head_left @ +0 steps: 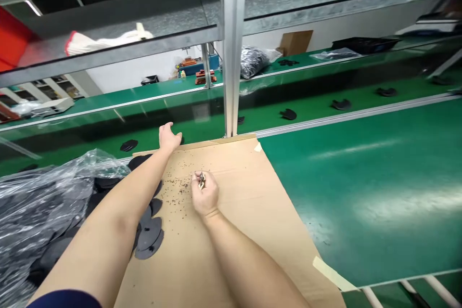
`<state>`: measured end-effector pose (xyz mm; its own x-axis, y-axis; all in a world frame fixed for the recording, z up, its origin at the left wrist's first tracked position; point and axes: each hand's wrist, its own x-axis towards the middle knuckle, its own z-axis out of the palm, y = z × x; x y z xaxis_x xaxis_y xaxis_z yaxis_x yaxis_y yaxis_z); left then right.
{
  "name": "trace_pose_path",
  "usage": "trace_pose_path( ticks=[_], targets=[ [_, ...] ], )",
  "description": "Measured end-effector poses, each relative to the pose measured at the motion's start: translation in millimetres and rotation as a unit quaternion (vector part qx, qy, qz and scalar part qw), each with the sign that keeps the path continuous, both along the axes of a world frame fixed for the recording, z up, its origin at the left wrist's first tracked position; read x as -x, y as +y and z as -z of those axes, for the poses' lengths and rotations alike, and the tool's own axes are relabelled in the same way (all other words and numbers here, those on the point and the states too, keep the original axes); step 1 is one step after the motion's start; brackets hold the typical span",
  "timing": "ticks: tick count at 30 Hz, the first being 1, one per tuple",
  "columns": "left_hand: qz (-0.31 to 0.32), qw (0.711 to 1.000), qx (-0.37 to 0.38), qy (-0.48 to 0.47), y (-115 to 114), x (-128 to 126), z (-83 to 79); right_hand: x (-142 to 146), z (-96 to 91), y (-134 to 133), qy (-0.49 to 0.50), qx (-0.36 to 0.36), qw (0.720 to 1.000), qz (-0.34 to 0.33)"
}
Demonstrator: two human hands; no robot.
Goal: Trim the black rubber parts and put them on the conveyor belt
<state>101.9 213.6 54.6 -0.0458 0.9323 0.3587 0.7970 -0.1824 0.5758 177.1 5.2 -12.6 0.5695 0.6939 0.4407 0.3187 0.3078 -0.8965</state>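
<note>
My left hand (170,137) stretches past the far edge of the cardboard sheet (245,211), over the green belt (202,130). Its thumb and fingers are apart; a dark bit of something shows just beside the thumb, mostly hidden. Above the middle of the cardboard, my right hand (205,197) is closed around a small metal tool (202,181), whose kind I cannot make out. Many tiny dark bits (182,191) lie scattered between the hands. Flat black rounded pieces (149,233) are stacked along the cardboard's left side, partly behind my left forearm.
A clear plastic bag (46,207) of black pieces lies at left. Single black pieces (341,104) rest along the belt. A metal post (233,48) rises behind the cardboard, beneath a shelf holding a white glove (104,43). Tape (334,273) holds the cardboard's near right corner.
</note>
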Motion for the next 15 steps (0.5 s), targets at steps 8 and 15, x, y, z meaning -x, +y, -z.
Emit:
trace_pose_path(
  ticks=[8, 15],
  targets=[
    [0.169, 0.980, 0.104, -0.015, 27.0, -130.6, 33.5, 3.5, -0.5, 4.0, 0.114, 0.028, 0.992, 0.051],
    [0.183, 0.971, 0.148, -0.038, 67.4, -206.9, 42.0, 4.0, -5.5, 5.7, 0.185, 0.049, 0.980, 0.062]
  ],
)
